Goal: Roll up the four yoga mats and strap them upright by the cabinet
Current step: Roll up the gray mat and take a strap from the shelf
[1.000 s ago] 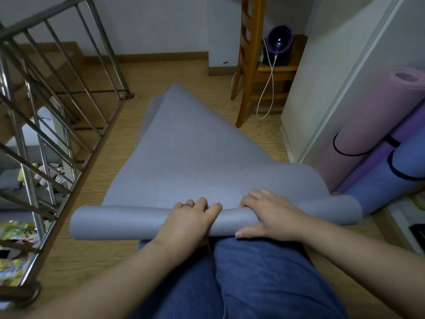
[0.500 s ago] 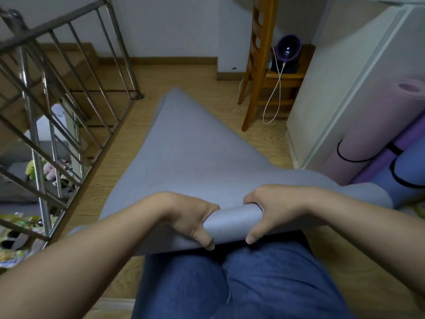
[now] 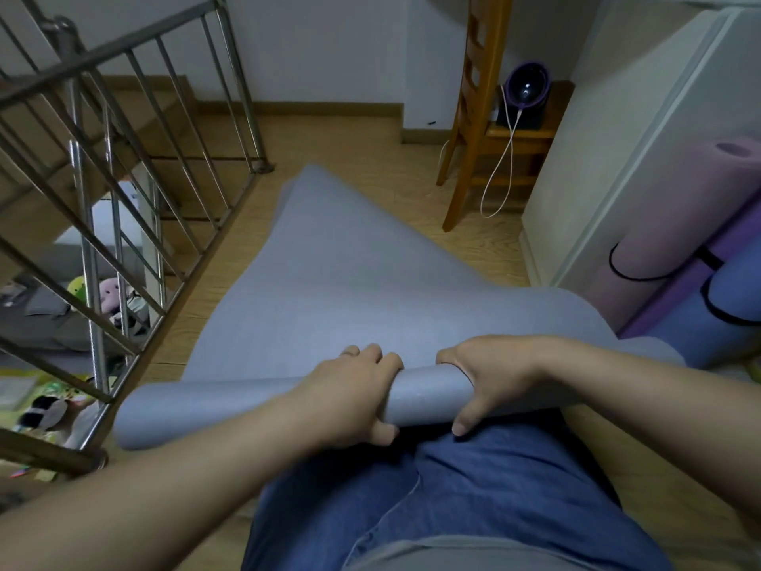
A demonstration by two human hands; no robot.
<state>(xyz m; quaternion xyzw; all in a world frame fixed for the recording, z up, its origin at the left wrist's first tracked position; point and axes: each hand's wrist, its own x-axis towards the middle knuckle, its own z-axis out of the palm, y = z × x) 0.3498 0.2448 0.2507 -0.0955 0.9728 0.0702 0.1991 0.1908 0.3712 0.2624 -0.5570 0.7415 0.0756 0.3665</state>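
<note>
in the head view, the grey yoga mat is lying on the wooden floor. it is stretching away from the person toward the far wall. its near end is wound into a tube, which is lying crosswise just in front of the person's lap in blue jeans. the mat's right edge is lifting in a wave close to the white cabinet.

the left hand is gripping the tube near its middle, with its fingers pressed together and curling over the top and the thumb tucking under the near side. the right hand is gripping the tube just beside it. its fingers are wrapping over the far side, mostly hidden, and its thumb is pointing down the near face. a short bare stretch of tube is showing between the two hands.

a pink rolled mat, a purple rolled mat and a blue rolled mat are standing on end against the cabinet at the right. each is wearing a black strap.

a metal stair railing is running along the left. a wooden chair is standing by the far wall, with a round purple device behind it trailing a white cable.
</note>
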